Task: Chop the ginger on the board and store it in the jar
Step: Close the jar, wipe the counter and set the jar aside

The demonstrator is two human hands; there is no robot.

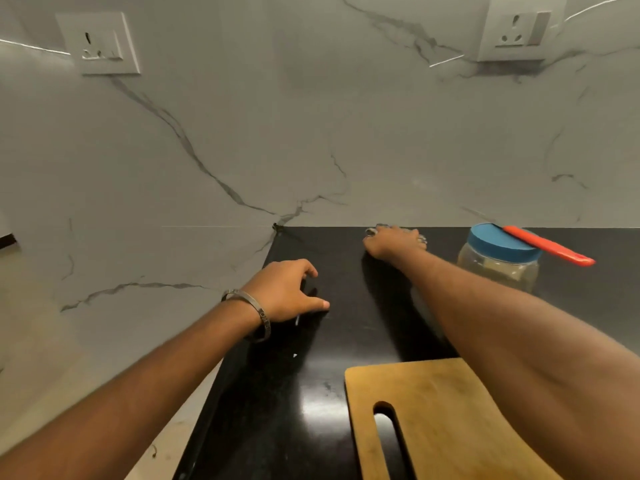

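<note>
A wooden chopping board [433, 420] with a slot handle lies at the near edge of the black counter [332, 341]; my right forearm crosses its right side. No ginger shows on it. A clear plastic jar [498, 268] with a blue lid [502, 244] stands at the back right. An orange-handled knife [547, 244] rests across the lid. My right hand [394, 241] lies palm down at the back of the counter against the wall, left of the jar; what is under it is hidden. My left hand [287, 289], wearing a metal bangle, rests fingertips down near the counter's left edge, holding nothing.
A marble-patterned wall [311, 133] rises behind the counter and runs along its left side. Two white wall sockets sit high up, the left socket [100, 43] and the right socket [523, 29].
</note>
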